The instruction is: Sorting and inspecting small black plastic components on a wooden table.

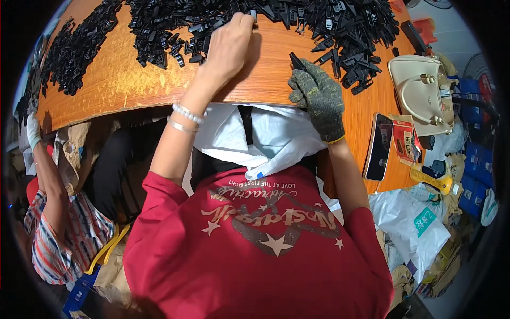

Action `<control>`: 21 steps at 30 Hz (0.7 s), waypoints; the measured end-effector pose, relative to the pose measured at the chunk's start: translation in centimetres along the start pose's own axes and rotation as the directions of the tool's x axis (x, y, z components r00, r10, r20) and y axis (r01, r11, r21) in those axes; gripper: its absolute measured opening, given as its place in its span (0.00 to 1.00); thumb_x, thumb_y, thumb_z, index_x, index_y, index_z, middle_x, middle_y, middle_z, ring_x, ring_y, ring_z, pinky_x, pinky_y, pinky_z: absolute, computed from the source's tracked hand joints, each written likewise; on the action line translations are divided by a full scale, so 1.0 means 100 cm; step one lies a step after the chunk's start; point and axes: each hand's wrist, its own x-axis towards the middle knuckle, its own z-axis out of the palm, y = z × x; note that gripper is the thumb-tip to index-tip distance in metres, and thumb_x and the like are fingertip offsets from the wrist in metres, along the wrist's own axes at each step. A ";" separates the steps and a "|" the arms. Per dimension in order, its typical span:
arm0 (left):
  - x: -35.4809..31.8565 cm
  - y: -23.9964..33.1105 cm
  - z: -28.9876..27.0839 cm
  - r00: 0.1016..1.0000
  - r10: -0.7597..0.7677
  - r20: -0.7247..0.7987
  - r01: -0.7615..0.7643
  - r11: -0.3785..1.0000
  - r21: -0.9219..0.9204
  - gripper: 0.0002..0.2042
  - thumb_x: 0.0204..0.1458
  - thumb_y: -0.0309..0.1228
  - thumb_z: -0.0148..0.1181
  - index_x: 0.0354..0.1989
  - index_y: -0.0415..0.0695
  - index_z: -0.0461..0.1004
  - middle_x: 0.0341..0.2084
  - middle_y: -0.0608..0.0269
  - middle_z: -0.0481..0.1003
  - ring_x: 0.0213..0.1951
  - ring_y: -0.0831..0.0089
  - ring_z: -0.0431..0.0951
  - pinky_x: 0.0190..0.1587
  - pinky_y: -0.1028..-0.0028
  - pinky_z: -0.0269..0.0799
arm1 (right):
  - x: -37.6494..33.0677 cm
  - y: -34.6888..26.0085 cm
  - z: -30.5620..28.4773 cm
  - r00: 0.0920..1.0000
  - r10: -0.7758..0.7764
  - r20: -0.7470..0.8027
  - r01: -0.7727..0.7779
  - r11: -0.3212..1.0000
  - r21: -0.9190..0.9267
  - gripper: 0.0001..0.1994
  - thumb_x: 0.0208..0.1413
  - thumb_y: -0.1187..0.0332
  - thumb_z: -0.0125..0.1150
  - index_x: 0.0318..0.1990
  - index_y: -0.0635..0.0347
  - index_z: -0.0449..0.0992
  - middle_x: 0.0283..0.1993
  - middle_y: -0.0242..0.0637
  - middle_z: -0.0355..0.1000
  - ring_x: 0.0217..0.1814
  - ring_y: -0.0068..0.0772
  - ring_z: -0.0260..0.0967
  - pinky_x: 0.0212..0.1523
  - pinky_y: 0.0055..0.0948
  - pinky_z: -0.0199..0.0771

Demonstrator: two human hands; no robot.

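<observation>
My left hand [229, 48] is bare, with a beaded bracelet and a bangle on its wrist. Its fingers are curled together at the near edge of a large pile of black plastic parts [164, 21]. A shiny grey piece shows beside the fingertips; what they grip is hidden. A dark knitted glove covers my right hand [319, 93], closed near the table's front edge. From between its thumb and fingers a narrow black plastic part [297, 61] sticks up. More long black parts [356, 58] lie just beyond that hand.
An orange-brown wooden table [149, 87] carries the parts. To the right are a cream handbag [417, 80], a phone [379, 146], a red packet [406, 139] and a yellow-handled tool [433, 179]. White plastic [281, 133] drapes over my lap. At left, another person's gloved hand [33, 130] touches the table.
</observation>
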 end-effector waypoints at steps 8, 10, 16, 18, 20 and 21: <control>-0.040 0.041 -0.008 0.897 -0.248 0.366 0.412 0.769 -0.489 0.07 0.46 0.25 0.63 0.32 0.33 0.76 0.29 0.54 0.73 0.30 0.62 0.76 0.35 0.68 0.70 | 0.017 0.005 -0.029 0.784 -0.513 0.349 0.613 0.551 -0.567 0.12 0.48 0.69 0.59 0.42 0.51 0.81 0.46 0.37 0.76 0.43 0.40 0.75 0.44 0.36 0.75; -0.042 0.040 -0.006 0.908 -0.227 0.352 0.386 0.782 -0.490 0.07 0.46 0.25 0.63 0.32 0.34 0.77 0.29 0.55 0.73 0.30 0.60 0.76 0.35 0.67 0.69 | 0.020 0.008 -0.031 0.773 -0.484 0.410 0.631 0.517 -0.579 0.11 0.49 0.69 0.59 0.41 0.51 0.81 0.46 0.36 0.76 0.44 0.40 0.75 0.43 0.36 0.75; -0.044 0.038 -0.006 0.917 -0.203 0.344 0.363 0.782 -0.506 0.08 0.46 0.26 0.63 0.33 0.35 0.77 0.28 0.55 0.72 0.32 0.59 0.75 0.37 0.66 0.69 | 0.033 -0.010 -0.029 0.781 -0.355 0.513 0.624 0.472 -0.623 0.12 0.53 0.59 0.58 0.41 0.52 0.80 0.43 0.37 0.77 0.44 0.41 0.74 0.41 0.38 0.74; -0.046 0.037 -0.005 0.921 -0.198 0.336 0.355 0.783 -0.511 0.08 0.46 0.26 0.63 0.33 0.35 0.77 0.28 0.55 0.72 0.32 0.59 0.75 0.37 0.66 0.69 | 0.041 -0.021 -0.029 0.801 -0.292 0.523 0.594 0.496 -0.633 0.13 0.53 0.57 0.58 0.40 0.52 0.80 0.41 0.37 0.77 0.43 0.41 0.74 0.41 0.38 0.74; -0.046 0.037 -0.004 0.925 -0.193 0.328 0.346 0.784 -0.515 0.08 0.46 0.26 0.62 0.33 0.34 0.77 0.28 0.55 0.72 0.32 0.59 0.76 0.37 0.66 0.69 | 0.051 -0.033 -0.025 0.801 -0.122 0.585 0.558 0.506 -0.658 0.11 0.47 0.63 0.61 0.39 0.53 0.79 0.42 0.39 0.76 0.41 0.43 0.74 0.38 0.39 0.75; -0.046 0.038 -0.004 0.931 -0.183 0.316 0.331 0.789 -0.518 0.08 0.46 0.26 0.62 0.32 0.34 0.76 0.28 0.55 0.72 0.33 0.58 0.76 0.37 0.66 0.69 | 0.052 -0.037 -0.021 0.774 -0.181 0.606 0.618 0.420 -0.664 0.11 0.51 0.59 0.57 0.34 0.55 0.77 0.33 0.40 0.75 0.36 0.43 0.74 0.33 0.39 0.73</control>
